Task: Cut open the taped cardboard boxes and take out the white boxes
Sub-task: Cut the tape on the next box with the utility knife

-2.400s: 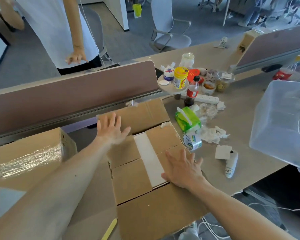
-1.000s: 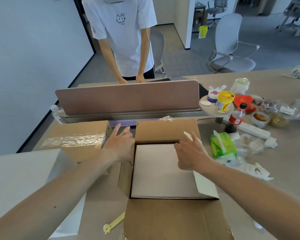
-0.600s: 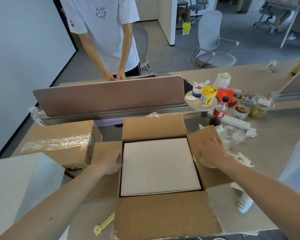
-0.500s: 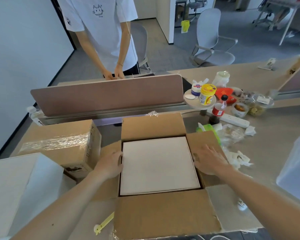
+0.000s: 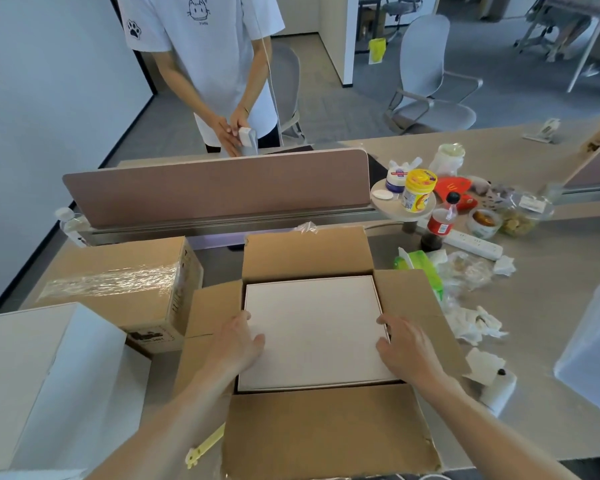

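Brown cardboard flaps [image 5: 420, 306] hem the flat white box [image 5: 316, 327]; left hand [image 5: 238, 342] and right hand [image 5: 407, 349], newly off them, grasp its edges.

Both forearms reach forward. Left hand [image 5: 238, 341] grips the left edge of the white box [image 5: 312, 327], thumb lying on top. Right hand [image 5: 404, 344] grips its right edge, fingers bent over it.

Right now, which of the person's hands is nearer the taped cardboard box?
Left. The left hand is at the white box's left edge, toward the taped cardboard box; the right hand is at the opposite edge.
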